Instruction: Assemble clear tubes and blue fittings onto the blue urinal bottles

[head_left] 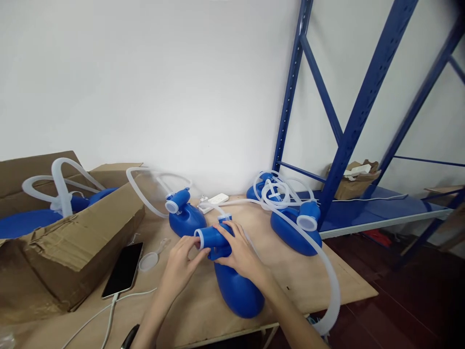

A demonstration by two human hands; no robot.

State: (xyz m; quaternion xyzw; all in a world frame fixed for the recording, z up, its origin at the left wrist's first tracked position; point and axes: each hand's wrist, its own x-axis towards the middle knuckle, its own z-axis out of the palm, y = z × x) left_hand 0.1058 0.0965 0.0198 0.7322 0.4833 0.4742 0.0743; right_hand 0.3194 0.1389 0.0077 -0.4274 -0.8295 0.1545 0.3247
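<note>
A blue plastic urinal bottle (pixel 240 293) lies on the table before me, its wide neck pointing left. My right hand (pixel 236 249) is wrapped over the blue neck from the right. With thumb and fingers, my left hand (pixel 185 257) grips the pale ring (pixel 199 239) at the neck's mouth; some fingertips are hidden inside the opening. Just behind the hands is a small blue fitting (pixel 224 218) with a translucent tube. Left of my left hand lies a clear round cap (pixel 148 261).
Other blue bottles with tubes stand behind left (pixel 187 220) and right (pixel 294 232). A cardboard box (pixel 83 257) holds more. A phone (pixel 123 269) with a white cable lies beside it. At the back is a power strip (pixel 218 199); blue shelving (pixel 341 145) rises at right.
</note>
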